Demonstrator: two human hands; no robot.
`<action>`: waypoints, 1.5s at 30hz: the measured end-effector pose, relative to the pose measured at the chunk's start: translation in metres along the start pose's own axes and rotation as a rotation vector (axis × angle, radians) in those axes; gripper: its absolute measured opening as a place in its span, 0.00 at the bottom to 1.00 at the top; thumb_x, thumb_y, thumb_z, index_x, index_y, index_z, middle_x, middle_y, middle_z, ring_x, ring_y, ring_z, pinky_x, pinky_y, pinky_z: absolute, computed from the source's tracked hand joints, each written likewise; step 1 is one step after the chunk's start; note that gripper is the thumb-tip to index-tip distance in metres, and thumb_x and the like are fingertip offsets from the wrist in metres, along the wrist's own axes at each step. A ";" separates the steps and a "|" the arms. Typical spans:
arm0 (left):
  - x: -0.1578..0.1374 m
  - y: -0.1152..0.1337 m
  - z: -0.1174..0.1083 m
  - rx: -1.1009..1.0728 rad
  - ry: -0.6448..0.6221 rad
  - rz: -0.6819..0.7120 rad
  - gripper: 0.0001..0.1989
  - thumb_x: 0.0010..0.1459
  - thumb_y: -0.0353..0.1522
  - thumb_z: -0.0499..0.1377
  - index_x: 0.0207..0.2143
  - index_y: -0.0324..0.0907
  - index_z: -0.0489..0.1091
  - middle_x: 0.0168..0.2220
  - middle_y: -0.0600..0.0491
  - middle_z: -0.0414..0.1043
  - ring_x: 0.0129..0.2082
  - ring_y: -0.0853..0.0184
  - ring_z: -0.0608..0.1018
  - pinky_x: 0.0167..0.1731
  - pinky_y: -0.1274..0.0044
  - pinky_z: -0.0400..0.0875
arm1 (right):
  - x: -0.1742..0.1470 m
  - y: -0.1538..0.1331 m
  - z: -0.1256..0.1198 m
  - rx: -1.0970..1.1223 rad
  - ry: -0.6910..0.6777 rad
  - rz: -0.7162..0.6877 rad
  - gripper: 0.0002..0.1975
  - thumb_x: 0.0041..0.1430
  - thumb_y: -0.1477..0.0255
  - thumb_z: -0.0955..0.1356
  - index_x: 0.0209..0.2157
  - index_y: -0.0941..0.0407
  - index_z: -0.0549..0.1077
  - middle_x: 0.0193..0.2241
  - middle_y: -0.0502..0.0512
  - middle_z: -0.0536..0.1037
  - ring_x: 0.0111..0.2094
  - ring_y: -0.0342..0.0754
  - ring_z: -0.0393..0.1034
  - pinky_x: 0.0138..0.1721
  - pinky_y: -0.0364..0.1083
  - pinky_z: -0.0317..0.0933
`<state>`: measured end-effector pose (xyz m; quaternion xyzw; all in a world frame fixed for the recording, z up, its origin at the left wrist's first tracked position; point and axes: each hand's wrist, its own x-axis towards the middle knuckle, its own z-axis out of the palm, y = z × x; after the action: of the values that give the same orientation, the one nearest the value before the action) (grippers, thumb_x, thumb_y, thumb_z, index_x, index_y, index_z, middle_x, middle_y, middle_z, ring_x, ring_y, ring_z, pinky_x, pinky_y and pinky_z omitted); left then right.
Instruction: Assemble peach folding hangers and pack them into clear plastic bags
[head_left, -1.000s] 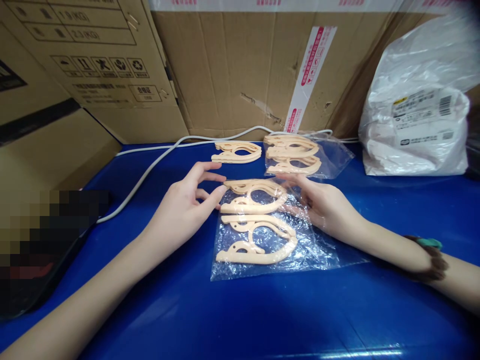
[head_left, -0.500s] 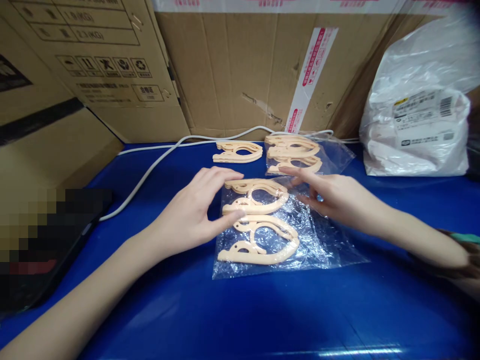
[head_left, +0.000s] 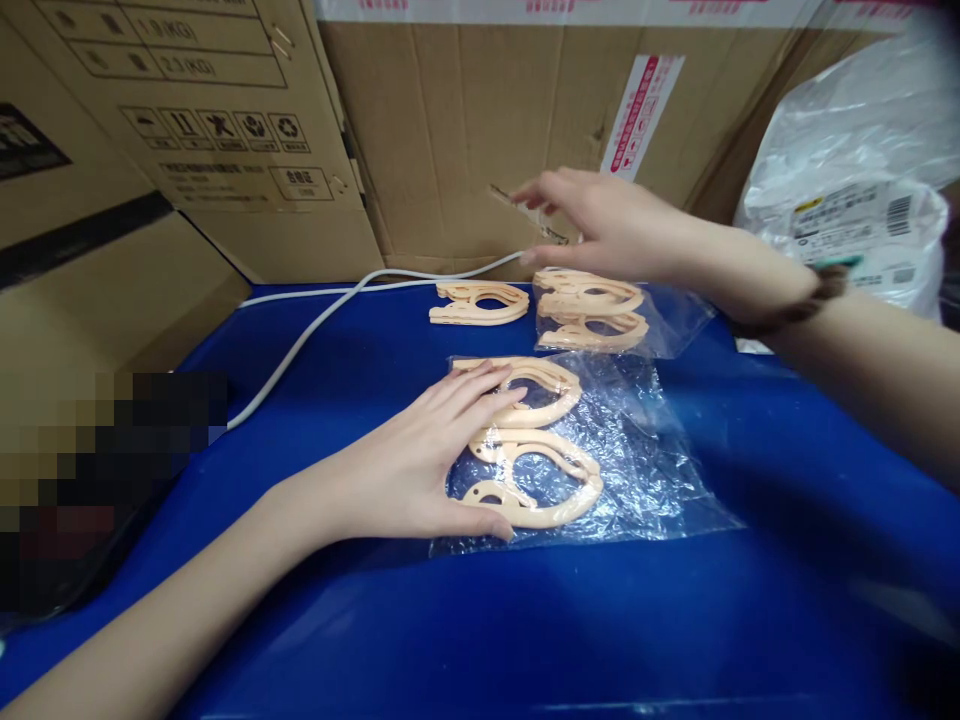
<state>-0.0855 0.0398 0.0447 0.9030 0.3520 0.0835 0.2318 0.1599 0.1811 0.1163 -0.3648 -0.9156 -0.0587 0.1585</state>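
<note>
My left hand (head_left: 420, 465) lies flat with fingers spread over the left end of a clear plastic bag (head_left: 645, 470). Inside that bag are cream folding hangers (head_left: 559, 515), folded up in two groups, one above the other. Behind it, a second clear bag (head_left: 671, 315) holds more of the same folded hangers (head_left: 592, 335). To its left a loose folded hanger (head_left: 480, 312) rests on the blue surface. My right hand (head_left: 600, 220) is raised above the second bag, fingers apart and loosely bent, holding nothing.
A white cable (head_left: 337, 305) runs along the back of the blue tabletop (head_left: 525, 630). Cardboard boxes (head_left: 450, 130) stand behind and to the left. A white plastic parcel bag (head_left: 840, 150) sits at the back right, and a dark object (head_left: 135, 480), partly pixelated, is at left.
My right hand has lifted off the front bag and moved up and back, over the second bag. My left hand has shifted toward me and flattened on the front bag.
</note>
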 end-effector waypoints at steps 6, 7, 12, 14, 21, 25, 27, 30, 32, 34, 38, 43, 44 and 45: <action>0.001 0.002 0.000 0.015 -0.003 -0.006 0.50 0.50 0.55 0.63 0.69 0.46 0.50 0.72 0.45 0.42 0.71 0.48 0.44 0.67 0.52 0.42 | 0.035 0.012 0.036 0.089 -0.119 -0.050 0.37 0.60 0.49 0.64 0.63 0.57 0.61 0.59 0.60 0.69 0.59 0.57 0.63 0.56 0.58 0.59; 0.002 0.002 0.000 0.017 -0.001 -0.003 0.49 0.51 0.55 0.63 0.69 0.46 0.50 0.72 0.44 0.42 0.71 0.48 0.44 0.67 0.53 0.42 | 0.038 0.013 0.040 0.104 -0.130 -0.049 0.38 0.59 0.48 0.65 0.63 0.58 0.62 0.59 0.60 0.69 0.58 0.58 0.63 0.56 0.58 0.59; 0.001 0.000 0.002 0.047 0.017 0.017 0.47 0.54 0.54 0.61 0.68 0.42 0.51 0.71 0.43 0.43 0.71 0.50 0.45 0.68 0.54 0.42 | 0.047 0.010 0.055 0.150 -0.141 -0.076 0.44 0.54 0.48 0.69 0.62 0.63 0.62 0.58 0.68 0.70 0.55 0.61 0.66 0.55 0.57 0.60; 0.001 -0.001 0.002 0.049 0.019 0.026 0.47 0.54 0.54 0.61 0.68 0.42 0.51 0.71 0.43 0.43 0.71 0.49 0.45 0.68 0.54 0.42 | 0.048 0.007 0.058 0.164 -0.169 -0.070 0.44 0.54 0.48 0.69 0.62 0.64 0.62 0.58 0.68 0.70 0.55 0.62 0.67 0.55 0.57 0.61; 0.001 -0.004 0.003 -0.014 0.055 0.057 0.49 0.49 0.55 0.65 0.68 0.48 0.52 0.71 0.44 0.45 0.71 0.46 0.46 0.67 0.51 0.42 | 0.048 0.006 0.067 0.156 -0.265 -0.094 0.34 0.58 0.51 0.68 0.58 0.59 0.68 0.53 0.64 0.76 0.48 0.58 0.73 0.49 0.53 0.64; 0.002 -0.003 0.002 0.018 0.036 0.046 0.49 0.50 0.55 0.64 0.68 0.48 0.51 0.71 0.45 0.44 0.71 0.49 0.45 0.67 0.53 0.42 | 0.048 0.007 0.073 0.185 -0.284 -0.113 0.30 0.61 0.50 0.65 0.54 0.58 0.72 0.48 0.62 0.79 0.44 0.56 0.74 0.46 0.52 0.66; 0.002 -0.003 0.002 0.046 0.021 0.044 0.49 0.51 0.56 0.62 0.68 0.46 0.50 0.71 0.45 0.43 0.71 0.50 0.44 0.68 0.54 0.41 | 0.046 0.005 0.073 0.202 -0.284 -0.100 0.30 0.61 0.49 0.64 0.54 0.57 0.72 0.49 0.61 0.78 0.45 0.56 0.74 0.47 0.52 0.65; 0.001 -0.003 0.002 0.065 0.008 0.036 0.50 0.52 0.57 0.61 0.69 0.45 0.49 0.72 0.45 0.41 0.71 0.51 0.43 0.68 0.54 0.41 | 0.042 0.001 0.072 0.189 -0.292 -0.087 0.34 0.57 0.48 0.67 0.56 0.58 0.71 0.52 0.63 0.77 0.48 0.58 0.73 0.49 0.54 0.65; 0.001 -0.003 0.002 0.065 0.001 0.030 0.51 0.51 0.58 0.60 0.69 0.45 0.48 0.72 0.45 0.40 0.71 0.51 0.42 0.68 0.54 0.40 | 0.041 -0.001 0.072 0.154 -0.304 -0.091 0.37 0.54 0.48 0.69 0.58 0.59 0.69 0.54 0.64 0.75 0.49 0.60 0.72 0.50 0.55 0.65; 0.000 -0.003 0.002 0.059 -0.004 0.026 0.51 0.51 0.59 0.60 0.69 0.45 0.48 0.72 0.45 0.40 0.71 0.50 0.42 0.68 0.53 0.39 | 0.041 -0.002 0.073 0.130 -0.306 -0.089 0.38 0.53 0.49 0.71 0.59 0.60 0.68 0.55 0.65 0.74 0.50 0.61 0.72 0.51 0.56 0.64; 0.000 -0.002 0.001 0.031 0.012 0.033 0.50 0.51 0.58 0.61 0.69 0.47 0.49 0.72 0.45 0.41 0.71 0.48 0.43 0.67 0.52 0.39 | 0.038 -0.004 0.068 0.163 -0.256 -0.097 0.36 0.55 0.55 0.71 0.60 0.60 0.66 0.55 0.64 0.74 0.52 0.59 0.71 0.52 0.55 0.63; 0.001 -0.003 0.001 0.051 0.025 0.049 0.50 0.51 0.55 0.63 0.69 0.47 0.49 0.72 0.46 0.42 0.71 0.48 0.44 0.67 0.52 0.39 | 0.014 -0.006 0.034 0.197 -0.147 -0.086 0.35 0.57 0.57 0.70 0.62 0.55 0.63 0.59 0.60 0.70 0.55 0.59 0.67 0.55 0.56 0.61; 0.001 -0.003 0.000 0.060 0.018 0.047 0.50 0.51 0.55 0.63 0.69 0.47 0.49 0.72 0.46 0.42 0.71 0.47 0.44 0.68 0.52 0.39 | 0.004 -0.006 0.024 0.182 -0.138 -0.083 0.36 0.57 0.57 0.70 0.63 0.56 0.62 0.59 0.61 0.69 0.56 0.59 0.66 0.56 0.57 0.61; 0.000 -0.003 -0.001 0.066 0.010 0.040 0.50 0.51 0.55 0.63 0.69 0.46 0.49 0.72 0.46 0.42 0.71 0.47 0.43 0.68 0.52 0.38 | -0.008 -0.007 0.014 0.163 -0.143 -0.085 0.37 0.57 0.57 0.70 0.64 0.58 0.61 0.60 0.62 0.68 0.57 0.59 0.65 0.57 0.57 0.59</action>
<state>-0.0874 0.0421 0.0439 0.9167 0.3375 0.0808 0.1983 0.1567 0.1741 0.1002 -0.3150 -0.9409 0.0356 0.1194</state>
